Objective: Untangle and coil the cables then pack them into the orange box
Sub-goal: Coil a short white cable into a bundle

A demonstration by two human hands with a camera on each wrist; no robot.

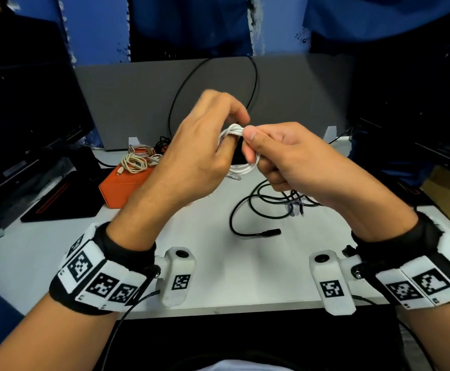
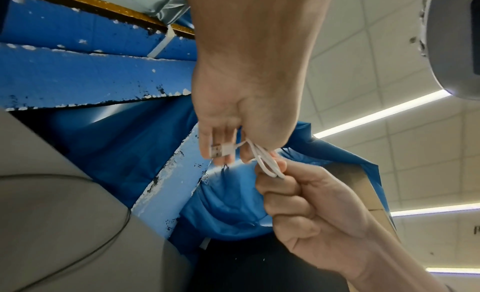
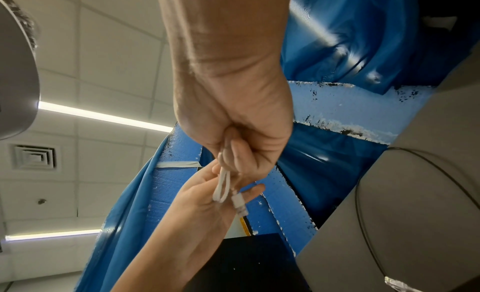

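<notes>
Both hands are raised above the worktop [image 1: 218, 263], working one white cable [image 1: 236, 131] into a tight bundle. The right hand [image 1: 293, 159] is clenched around the coiled loops, thumb pressed on top, while the left hand [image 1: 191, 145] curls its fingers around the wrapped part and seems to be passing the tail around the middle of the coil. From the left wrist view, the cable's USB plug [image 2: 221, 150] lies against the left fingers, and a couple of short loops run across into the right fist.

My read is that this is the finishing of one coil: the loops are made and the free end is being tucked or wound so the bundle holds. The next move calls for securing that end without letting the loops spring open, then carrying the bundle left to the orange box [image 1: 123, 187], which sits on the worktop's left side with a few beige and braided cables [image 1: 138, 159] already coiled on it.

There is more to do after that. A black cable [image 1: 258, 207] sprawls loose on the worktop under the right hand, not yet coiled, and it will need untangling before packing.
</notes>
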